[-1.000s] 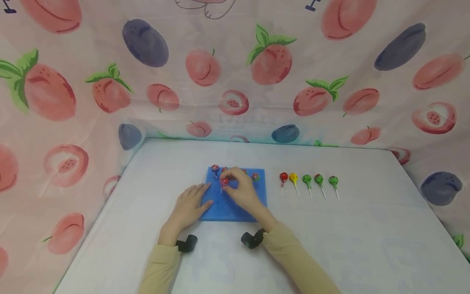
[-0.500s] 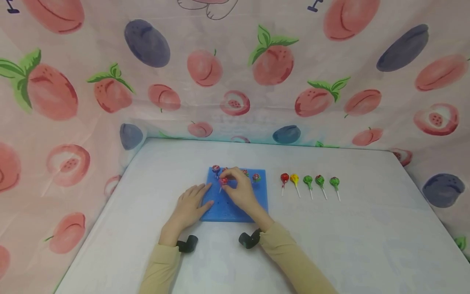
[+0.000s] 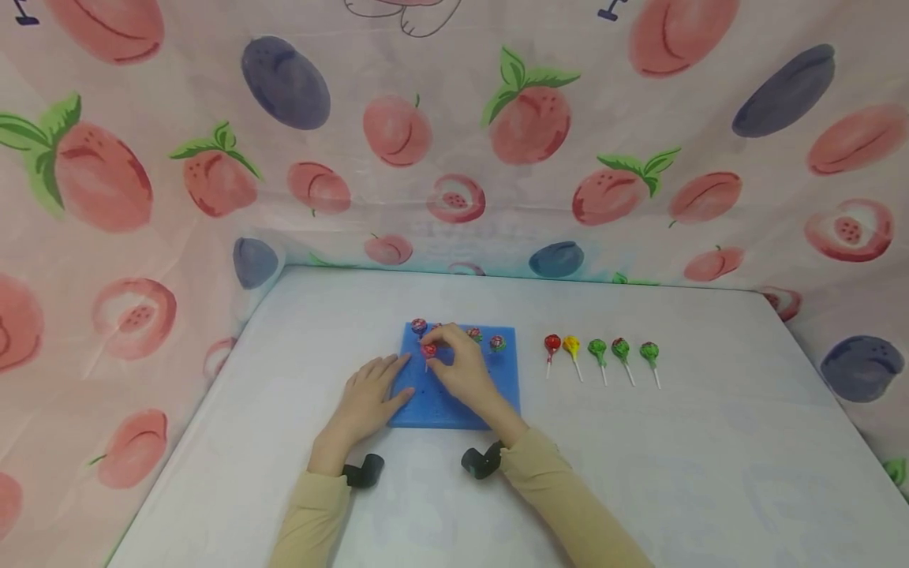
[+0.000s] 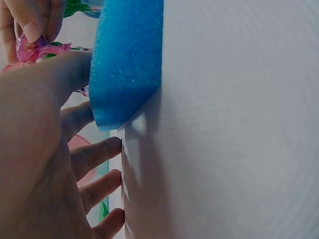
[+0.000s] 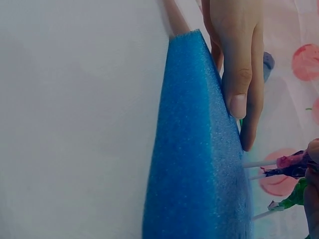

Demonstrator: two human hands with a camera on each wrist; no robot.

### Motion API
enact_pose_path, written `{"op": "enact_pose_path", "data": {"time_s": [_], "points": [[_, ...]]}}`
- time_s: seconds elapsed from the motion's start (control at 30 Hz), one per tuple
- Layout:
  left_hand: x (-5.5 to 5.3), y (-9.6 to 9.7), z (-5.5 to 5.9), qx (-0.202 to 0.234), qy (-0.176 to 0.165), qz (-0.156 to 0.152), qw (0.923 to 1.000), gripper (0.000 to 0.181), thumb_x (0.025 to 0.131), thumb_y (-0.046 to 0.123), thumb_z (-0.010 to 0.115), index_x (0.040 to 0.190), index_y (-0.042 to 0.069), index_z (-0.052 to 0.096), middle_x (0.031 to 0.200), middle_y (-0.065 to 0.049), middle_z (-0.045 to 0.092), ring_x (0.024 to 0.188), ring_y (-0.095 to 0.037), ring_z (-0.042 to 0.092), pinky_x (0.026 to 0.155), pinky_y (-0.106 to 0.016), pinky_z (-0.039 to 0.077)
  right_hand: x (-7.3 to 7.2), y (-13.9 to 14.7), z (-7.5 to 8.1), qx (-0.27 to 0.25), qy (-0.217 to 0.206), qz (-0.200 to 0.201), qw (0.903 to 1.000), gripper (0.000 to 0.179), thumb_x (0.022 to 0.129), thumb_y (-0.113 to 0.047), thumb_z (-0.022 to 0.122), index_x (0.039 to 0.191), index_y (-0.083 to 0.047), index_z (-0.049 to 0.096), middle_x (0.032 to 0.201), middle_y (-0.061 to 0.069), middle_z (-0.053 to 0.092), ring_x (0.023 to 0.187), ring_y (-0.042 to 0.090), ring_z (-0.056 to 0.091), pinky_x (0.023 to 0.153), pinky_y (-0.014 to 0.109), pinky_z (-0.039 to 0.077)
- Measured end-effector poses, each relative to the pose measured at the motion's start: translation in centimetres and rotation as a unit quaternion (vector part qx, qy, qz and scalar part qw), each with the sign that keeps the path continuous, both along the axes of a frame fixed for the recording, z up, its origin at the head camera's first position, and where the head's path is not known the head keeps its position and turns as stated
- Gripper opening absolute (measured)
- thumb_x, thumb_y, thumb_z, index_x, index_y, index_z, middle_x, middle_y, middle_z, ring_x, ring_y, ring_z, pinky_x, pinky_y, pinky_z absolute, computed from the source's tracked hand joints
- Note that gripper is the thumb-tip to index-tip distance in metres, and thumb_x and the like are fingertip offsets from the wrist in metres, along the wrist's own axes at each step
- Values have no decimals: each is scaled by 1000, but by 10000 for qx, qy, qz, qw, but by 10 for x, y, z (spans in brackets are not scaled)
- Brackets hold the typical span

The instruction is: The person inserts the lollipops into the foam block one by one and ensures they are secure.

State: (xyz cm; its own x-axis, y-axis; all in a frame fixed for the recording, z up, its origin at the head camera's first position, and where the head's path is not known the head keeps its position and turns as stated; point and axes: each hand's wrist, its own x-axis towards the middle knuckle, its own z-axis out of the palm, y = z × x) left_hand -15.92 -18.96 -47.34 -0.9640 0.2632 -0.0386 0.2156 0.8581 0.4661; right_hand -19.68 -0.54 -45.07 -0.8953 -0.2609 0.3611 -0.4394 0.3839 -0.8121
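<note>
Foam block (image 3: 454,412) on table (image 3: 710,473), lollipops (image 3: 498,342) standing in far part; loose lollipops (image 3: 598,348) in row right of block.

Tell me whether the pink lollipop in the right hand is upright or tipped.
Upright: the right hand pinches the pink lollipop over the blue foam block, with its white stick pointing down.

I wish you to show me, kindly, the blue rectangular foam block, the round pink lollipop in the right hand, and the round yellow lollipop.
Blue rectangular foam block (image 5: 184,139), right wrist view: on its side wall.
Round pink lollipop (image 3: 429,351), head view: on its wrapped ball.
Round yellow lollipop (image 3: 571,345), head view: on its wrapped ball.
</note>
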Motion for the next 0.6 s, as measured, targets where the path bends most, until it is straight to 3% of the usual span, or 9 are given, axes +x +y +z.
{"op": "enact_pose_path", "data": {"time_s": [0.33, 0.6], "points": [[0, 0, 0, -37, -11, -21, 10000, 63, 97, 45, 50, 151, 18, 33, 155, -14, 36, 144, -40, 26, 114, -63, 22, 2, 1, -3, 483, -41, 83, 9988, 26, 84, 2, 68, 107, -10, 66, 111, 4, 66, 111, 20, 62, 99, 40, 51], [1, 0, 1, -41, -9, -14, 10000, 63, 97, 45, 50, 151, 17, 33, 154, -15, 36, 144, -41, 26, 114, -63, 22, 3, 7, -2, 618, -160, 322, 9974, 35, 87, -2, 67, 119, -13, 64, 125, 3, 64, 132, 23, 50, 111, 45, 40]]}}
